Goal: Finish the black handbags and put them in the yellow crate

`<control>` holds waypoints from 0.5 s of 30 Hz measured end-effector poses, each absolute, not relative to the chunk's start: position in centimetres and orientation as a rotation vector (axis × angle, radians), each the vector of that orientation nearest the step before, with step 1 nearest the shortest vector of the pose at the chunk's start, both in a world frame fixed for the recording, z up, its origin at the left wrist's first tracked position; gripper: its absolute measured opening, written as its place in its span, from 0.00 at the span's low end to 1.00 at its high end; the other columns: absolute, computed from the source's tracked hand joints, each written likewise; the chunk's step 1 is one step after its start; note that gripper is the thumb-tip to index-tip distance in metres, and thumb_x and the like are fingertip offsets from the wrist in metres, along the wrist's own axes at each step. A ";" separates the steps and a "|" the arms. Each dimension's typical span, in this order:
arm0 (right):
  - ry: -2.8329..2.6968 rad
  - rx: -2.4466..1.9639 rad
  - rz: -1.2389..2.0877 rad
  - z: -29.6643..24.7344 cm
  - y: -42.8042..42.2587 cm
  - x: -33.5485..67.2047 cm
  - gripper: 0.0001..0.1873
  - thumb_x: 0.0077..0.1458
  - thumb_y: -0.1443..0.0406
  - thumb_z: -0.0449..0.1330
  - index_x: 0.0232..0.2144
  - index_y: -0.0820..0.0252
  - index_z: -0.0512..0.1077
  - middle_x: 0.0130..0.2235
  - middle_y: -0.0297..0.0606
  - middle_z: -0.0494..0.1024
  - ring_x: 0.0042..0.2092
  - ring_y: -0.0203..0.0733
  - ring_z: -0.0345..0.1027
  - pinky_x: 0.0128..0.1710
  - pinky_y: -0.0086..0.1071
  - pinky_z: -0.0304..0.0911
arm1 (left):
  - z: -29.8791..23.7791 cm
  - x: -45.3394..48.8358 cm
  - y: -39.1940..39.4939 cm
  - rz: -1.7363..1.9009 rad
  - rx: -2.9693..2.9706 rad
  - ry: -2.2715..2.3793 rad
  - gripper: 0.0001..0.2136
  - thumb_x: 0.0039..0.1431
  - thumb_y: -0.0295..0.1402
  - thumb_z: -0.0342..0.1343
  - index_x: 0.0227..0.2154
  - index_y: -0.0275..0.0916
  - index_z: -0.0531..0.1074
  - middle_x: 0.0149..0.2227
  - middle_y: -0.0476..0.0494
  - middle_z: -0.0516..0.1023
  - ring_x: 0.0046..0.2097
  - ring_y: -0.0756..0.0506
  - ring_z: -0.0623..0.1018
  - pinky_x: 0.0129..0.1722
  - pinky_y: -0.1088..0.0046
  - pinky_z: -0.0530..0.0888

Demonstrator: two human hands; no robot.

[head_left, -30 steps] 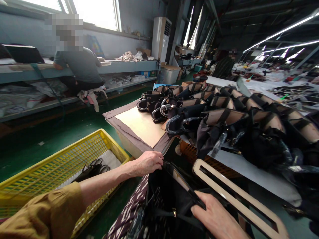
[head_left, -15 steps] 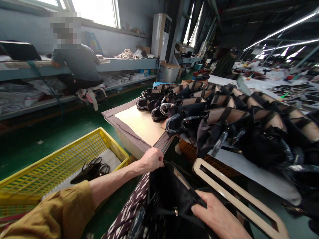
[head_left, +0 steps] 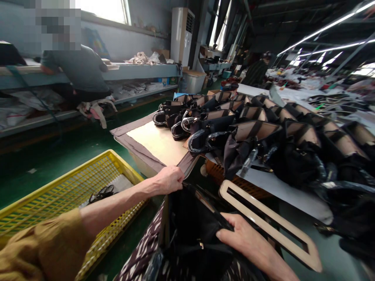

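Mostly unchanged: the left hand [head_left: 168,178] stays clenched on the far rim of the bag [head_left: 193,230], and the right hand [head_left: 243,240] still has its fingers pinched on the near edge. Only the view has shifted, so the bag is still held open, just below the worktop [head_left: 155,142] corner. Bag interior is dark, contents unclear. Left of the bag, a yellow crate [head_left: 52,197] holds black straps [head_left: 101,192]. Right of the bag lies a cream frame [head_left: 263,222].
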State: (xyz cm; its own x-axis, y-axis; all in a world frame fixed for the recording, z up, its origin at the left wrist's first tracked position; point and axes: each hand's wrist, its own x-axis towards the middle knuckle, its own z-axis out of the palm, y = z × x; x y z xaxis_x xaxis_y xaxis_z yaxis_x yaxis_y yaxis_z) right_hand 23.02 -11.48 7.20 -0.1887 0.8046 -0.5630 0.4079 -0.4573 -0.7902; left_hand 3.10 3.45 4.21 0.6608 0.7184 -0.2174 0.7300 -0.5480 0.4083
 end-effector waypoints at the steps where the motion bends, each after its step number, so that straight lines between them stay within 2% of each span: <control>1: -1.399 -1.720 1.705 7.2 -11.4 23.1 0.01 0.42 0.68 0.51 0.23 0.61 0.61 0.23 0.27 0.60 0.26 0.30 0.51 0.24 0.22 0.49 | 4.5 2.9 3.5 -0.047 2.438 1.131 0.04 0.42 0.29 0.53 0.17 0.37 0.69 0.18 0.51 0.65 0.24 0.51 0.65 0.23 0.78 0.59; 8: -1.510 -1.742 1.671 5.4 -10.8 22.6 0.02 0.42 0.67 0.52 0.23 0.62 0.63 0.22 0.27 0.60 0.26 0.30 0.52 0.23 0.22 0.48 | 2.2 1.4 3.1 -0.095 2.517 1.131 0.04 0.46 0.31 0.53 0.20 0.37 0.66 0.24 0.50 0.68 0.29 0.49 0.68 0.28 0.76 0.63; 11: -1.581 -1.788 1.590 5.4 -10.8 22.3 0.04 0.43 0.67 0.53 0.24 0.62 0.65 0.23 0.27 0.63 0.26 0.31 0.54 0.23 0.22 0.49 | 2.9 1.4 2.1 0.025 2.641 1.026 0.02 0.47 0.29 0.54 0.25 0.37 0.66 0.34 0.47 0.70 0.36 0.47 0.69 0.38 0.72 0.66; 13: -1.632 -1.842 1.518 5.7 -10.7 22.3 0.05 0.43 0.66 0.53 0.25 0.62 0.67 0.23 0.28 0.66 0.27 0.32 0.55 0.24 0.22 0.50 | 4.1 1.7 1.0 0.143 2.711 0.915 0.05 0.48 0.29 0.54 0.30 0.37 0.66 0.41 0.44 0.68 0.43 0.44 0.67 0.46 0.67 0.64; 15: -1.670 -1.884 1.475 5.9 -10.7 22.2 0.06 0.43 0.66 0.54 0.26 0.63 0.69 0.23 0.28 0.67 0.27 0.33 0.56 0.25 0.23 0.51 | 5.2 2.2 -0.3 0.253 2.730 0.727 0.07 0.50 0.28 0.53 0.35 0.37 0.67 0.44 0.43 0.67 0.47 0.44 0.65 0.49 0.66 0.62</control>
